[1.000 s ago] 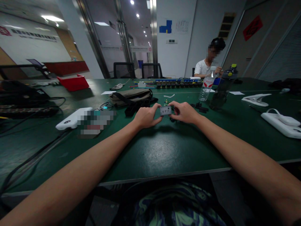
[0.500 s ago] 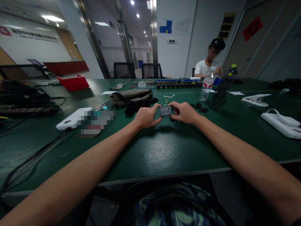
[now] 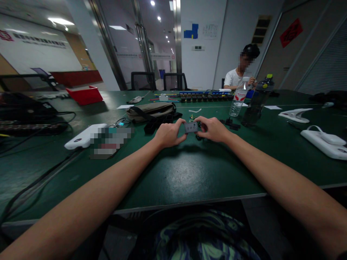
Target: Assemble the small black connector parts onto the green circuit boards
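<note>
A person sits at the near edge of a wide green table [image 3: 189, 173], both bare forearms stretched forward across it. Towards the middle of the table, the left hand [image 3: 168, 134] and right hand [image 3: 214, 129] meet around a small grey rectangular block [image 3: 191, 127], which has pale markings on its face. Each hand is curled nearly closed, pinching one end of the block between thumb and fingertips, so it sits just above the table surface between them. Just beyond the left hand lies a khaki bag [image 3: 151, 110]. A few small black parts [image 3: 231, 124] lie beside the right hand, and further back stand a clear water bottle [image 3: 238, 99] and a dark bottle [image 3: 256, 101]. A white device [image 3: 84, 136] rests towards the left edge. Another person [image 3: 235, 77] sits at the far edge.
</note>
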A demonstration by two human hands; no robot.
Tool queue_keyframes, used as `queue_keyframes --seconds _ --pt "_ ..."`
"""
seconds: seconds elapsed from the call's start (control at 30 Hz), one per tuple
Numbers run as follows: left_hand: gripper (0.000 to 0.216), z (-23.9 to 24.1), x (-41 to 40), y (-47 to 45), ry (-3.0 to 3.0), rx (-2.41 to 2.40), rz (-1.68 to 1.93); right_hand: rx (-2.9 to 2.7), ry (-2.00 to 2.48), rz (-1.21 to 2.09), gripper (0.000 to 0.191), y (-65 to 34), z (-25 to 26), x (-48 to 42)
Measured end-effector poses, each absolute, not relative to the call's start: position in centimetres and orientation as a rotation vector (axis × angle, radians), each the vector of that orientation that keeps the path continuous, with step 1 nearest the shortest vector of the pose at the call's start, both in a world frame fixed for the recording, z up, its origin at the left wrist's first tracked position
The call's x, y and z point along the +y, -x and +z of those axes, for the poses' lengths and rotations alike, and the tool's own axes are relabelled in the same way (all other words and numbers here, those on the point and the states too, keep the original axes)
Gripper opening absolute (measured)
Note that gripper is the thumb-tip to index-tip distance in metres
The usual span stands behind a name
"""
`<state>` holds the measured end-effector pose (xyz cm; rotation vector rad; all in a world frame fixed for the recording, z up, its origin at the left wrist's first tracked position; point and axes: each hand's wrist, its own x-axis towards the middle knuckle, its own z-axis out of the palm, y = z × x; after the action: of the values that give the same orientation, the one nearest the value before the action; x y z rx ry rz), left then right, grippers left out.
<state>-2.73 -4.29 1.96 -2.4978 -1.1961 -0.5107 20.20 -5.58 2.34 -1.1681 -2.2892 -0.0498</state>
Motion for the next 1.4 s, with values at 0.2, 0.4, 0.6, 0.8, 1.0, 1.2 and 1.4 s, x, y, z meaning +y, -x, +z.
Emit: queue_keyframes --seconds 0.2,0.4,0.6,0.8,1.0,1.2,1.4 --pt "0.05 1.93 -4.19 2.75 2.49 -1.197 -0.507 -2.289 1.165 -0.038 0.039 -20.23 2.33 -5.51" --pt "0.049 2.02 -4.19 2.68 2.503 -1.189 -0.488 -2.306 1.154 -0.015 0.039 -20.16 2.39 -5.58" --pt "0.048 1.81 -4.07 2.75 2.508 -1.163 -0.501 -2.308 1.131 0.013 0.038 -20.13 2.34 -5.56" --pt "0.047 1.77 -4.05 2.84 2.528 -1.144 -0.512 -2.311 1.137 0.02 0.039 -20.0 2.4 -5.65" --pt "0.046 1.63 -4.0 2.9 2.52 -1.118 -0.526 -2.331 1.105 0.023 0.039 -19.92 2.45 -5.7" --pt "0.047 1.69 -4.03 2.83 2.524 -1.131 -0.511 -2.341 1.114 0.024 0.039 -19.91 2.5 -5.7" --pt "0.047 1.68 -4.06 2.83 2.54 -1.133 -0.531 -2.329 1.107 0.024 0.038 -19.96 2.35 -5.56"
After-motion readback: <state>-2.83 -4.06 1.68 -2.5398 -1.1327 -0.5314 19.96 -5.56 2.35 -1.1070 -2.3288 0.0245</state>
